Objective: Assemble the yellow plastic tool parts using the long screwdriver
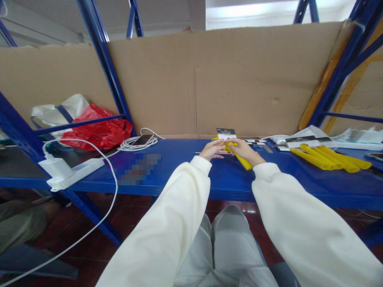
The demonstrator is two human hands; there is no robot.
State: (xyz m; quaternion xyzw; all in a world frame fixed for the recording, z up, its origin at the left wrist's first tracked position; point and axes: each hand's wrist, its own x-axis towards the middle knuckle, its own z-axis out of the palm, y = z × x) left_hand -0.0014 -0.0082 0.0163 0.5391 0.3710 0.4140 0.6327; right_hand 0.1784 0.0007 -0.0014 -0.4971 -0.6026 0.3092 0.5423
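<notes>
Both hands meet above the blue table, around a long yellow tube-shaped item [245,163] with a black-and-white card [226,134] at its far end. My right hand [243,150] is closed on the item, and its wider end sticks out below the palm toward me. My left hand [211,150] is at the far end by the card, with its fingers bent around that part. What exactly lies between the left fingertips is too small to make out. To the right several similar yellow items [332,158] lie side by side, with black-and-white cards [306,142] at their far ends.
A cardboard panel [239,79] stands behind the blue table [179,175]. Small flat metal-looking pieces [267,148] lie right of my hands. At left are a white power strip [79,173], a coiled cable [136,144] and a red plastic bag [103,129]. Blue posts rise at both sides.
</notes>
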